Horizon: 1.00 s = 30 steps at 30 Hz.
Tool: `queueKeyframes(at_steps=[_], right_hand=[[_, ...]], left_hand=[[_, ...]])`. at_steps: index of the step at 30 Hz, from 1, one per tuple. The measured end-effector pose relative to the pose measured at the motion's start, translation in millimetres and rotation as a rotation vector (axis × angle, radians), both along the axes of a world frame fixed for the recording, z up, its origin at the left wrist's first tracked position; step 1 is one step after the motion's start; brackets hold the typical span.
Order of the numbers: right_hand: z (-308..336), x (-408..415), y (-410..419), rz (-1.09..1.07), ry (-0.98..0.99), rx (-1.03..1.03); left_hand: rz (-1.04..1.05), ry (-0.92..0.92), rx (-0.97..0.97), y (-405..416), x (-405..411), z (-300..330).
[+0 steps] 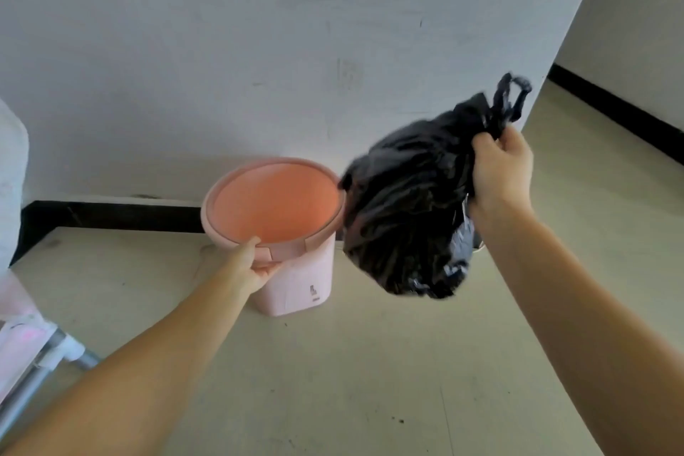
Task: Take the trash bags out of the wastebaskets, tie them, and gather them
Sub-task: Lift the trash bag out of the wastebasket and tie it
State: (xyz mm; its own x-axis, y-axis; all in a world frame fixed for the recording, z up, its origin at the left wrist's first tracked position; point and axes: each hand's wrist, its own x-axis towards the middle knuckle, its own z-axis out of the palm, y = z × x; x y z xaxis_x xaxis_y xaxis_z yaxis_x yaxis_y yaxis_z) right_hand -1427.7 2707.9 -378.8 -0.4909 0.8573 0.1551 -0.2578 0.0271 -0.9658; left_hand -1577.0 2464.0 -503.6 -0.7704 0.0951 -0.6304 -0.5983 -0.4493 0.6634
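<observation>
A pale tiled floor (370,363) meets a scuffed white wall (259,30) along a black skirting strip (111,215), with a pink rack on metal tubes (33,352) at the far left edge. Near the wall stands the pink wastebasket (296,281), tilted so its bare mouth faces the camera, its long axis leaning back toward the wall; the left hand (251,263) grips its near rim, thumb on top and fingers curled under. To the right, clear of the floor, the black trash bag (407,215) hangs with its long axis slanting down-left from its tied loops at upper right, its neck clenched in the right hand (499,170).
</observation>
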Motion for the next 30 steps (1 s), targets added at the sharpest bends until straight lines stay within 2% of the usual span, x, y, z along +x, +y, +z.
queueKeyframes(at_steps=[6,8,10,12,14,15,17,19,20,21,23,26,28,30], right_hand=[[-107.7,16.9,-12.0,0.211,-0.52,0.117],[-132.4,27.6,-13.7,0.231,-0.635,0.12],[-151.7,38.4,-13.9,0.267,-0.745,0.1],[-165.8,48.4,-16.7,0.312,-0.817,0.042],[-171.8,53.5,-19.0,0.338,-0.82,-0.033],[-171.7,53.5,-19.0,0.345,-0.804,-0.062],[-165.2,51.3,-20.4,0.363,-0.723,-0.132],[-157.9,49.8,-23.1,0.386,-0.666,-0.171],[-153.5,50.3,-24.6,0.386,-0.679,-0.122],[-150.9,51.2,-25.4,0.379,-0.697,-0.05],[-148.7,53.1,-24.7,0.345,-0.703,0.045],[-143.0,54.8,-12.7,0.287,-0.684,-0.024],[-137.6,55.6,0.4,0.329,-0.686,-0.054],[-130.4,57.1,10.5,0.434,-0.725,0.052]], left_hand=[[-0.065,0.004,-0.109,13.4,21.1,8.5],[-0.221,-0.031,-0.17,15.2,29.5,3.4],[-0.456,-0.062,-0.218,23.3,48.2,-2.9],[-0.722,-0.015,-0.304,34.1,72.3,-8.1],[-0.964,0.162,-0.393,46.1,99.8,-7.3],[-1.071,0.327,-0.456,51.5,112.9,-6.3],[-1.228,0.805,-0.662,58.9,133.3,-9.9],[-1.27,1.286,-0.967,63.2,143.2,-18.2],[-1.278,1.424,-1.075,66.2,145.5,-22.9],[-1.255,1.481,-1.101,69.1,145.4,-26.5],[-1.096,1.406,-0.946,73.1,139.8,-26.3],[-0.9,1.16,-0.814,71.8,117.7,-11.6],[-0.933,1.153,-0.843,64.3,100.9,3.7],[-0.983,1.192,-0.885,57.5,87.2,20.4]])
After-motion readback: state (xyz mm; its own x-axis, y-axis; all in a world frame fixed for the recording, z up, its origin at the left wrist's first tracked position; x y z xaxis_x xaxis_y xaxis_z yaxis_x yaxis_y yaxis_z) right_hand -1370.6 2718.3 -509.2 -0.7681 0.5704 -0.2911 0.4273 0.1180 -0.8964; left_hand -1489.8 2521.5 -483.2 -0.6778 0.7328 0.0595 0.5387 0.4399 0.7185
